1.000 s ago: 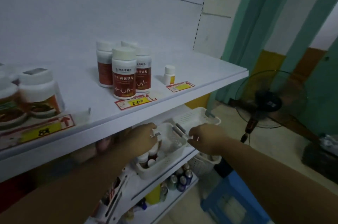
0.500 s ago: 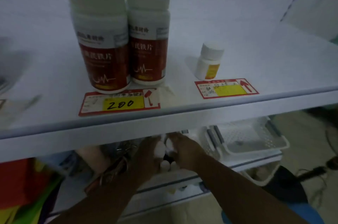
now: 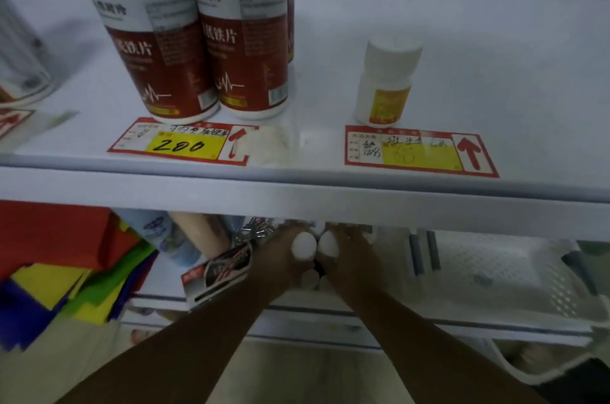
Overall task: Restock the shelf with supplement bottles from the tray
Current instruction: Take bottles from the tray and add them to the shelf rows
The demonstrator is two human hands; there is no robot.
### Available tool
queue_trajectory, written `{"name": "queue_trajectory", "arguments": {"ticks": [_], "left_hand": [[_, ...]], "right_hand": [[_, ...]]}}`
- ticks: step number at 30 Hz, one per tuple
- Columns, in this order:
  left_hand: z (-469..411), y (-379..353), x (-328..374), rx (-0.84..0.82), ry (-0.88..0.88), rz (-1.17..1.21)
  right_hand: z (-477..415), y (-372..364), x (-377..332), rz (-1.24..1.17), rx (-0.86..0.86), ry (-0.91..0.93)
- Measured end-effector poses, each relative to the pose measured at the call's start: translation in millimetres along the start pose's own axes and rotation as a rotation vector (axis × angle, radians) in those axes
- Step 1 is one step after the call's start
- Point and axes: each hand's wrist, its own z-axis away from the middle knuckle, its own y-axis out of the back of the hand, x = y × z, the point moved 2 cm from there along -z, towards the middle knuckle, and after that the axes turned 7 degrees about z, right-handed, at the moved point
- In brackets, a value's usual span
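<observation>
- Your small white bottle with yellow label (image 3: 385, 83) stands upright near the shelf (image 3: 297, 195) front edge.
- Two white-capped bottles (image 3: 303, 246) sit below that edge, touching.

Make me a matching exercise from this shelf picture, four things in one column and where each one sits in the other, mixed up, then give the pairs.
Things:
1. small white bottle with yellow label
2. price tag reading 200
3. white-capped bottle in the left hand
4. empty white perforated tray

Places:
A. below the upper shelf, far right
B. upper shelf, in front of the tall red-labelled bottles
C. upper shelf, alone behind the right-hand tag
D. under the shelf edge, beside the right hand's bottle

Pairs: 1-C, 2-B, 3-D, 4-A
</observation>
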Motion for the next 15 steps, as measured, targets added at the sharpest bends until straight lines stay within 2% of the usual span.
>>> {"name": "queue_trajectory", "arguments": {"ticks": [3,6,9,15], "left_hand": [[6.4,8.3,8.3,0.021,0.094,0.141],[15.8,32.5,28.9,0.086,0.047,0.212],[32.4,63.7,51.2,0.062,0.054,0.465],[106.9,110.5,83.7,0.018,0.119,0.768]], "right_hand": [[-0.6,14.7,-3.7,0.106,0.018,-0.018],[5.0,37.8,-11.1,0.034,0.076,-0.047],[19.8,57.2,-32.1,-0.151,0.095,-0.079],[84.0,89.7,-100.2,-0.667,0.068,-0.106]]}}
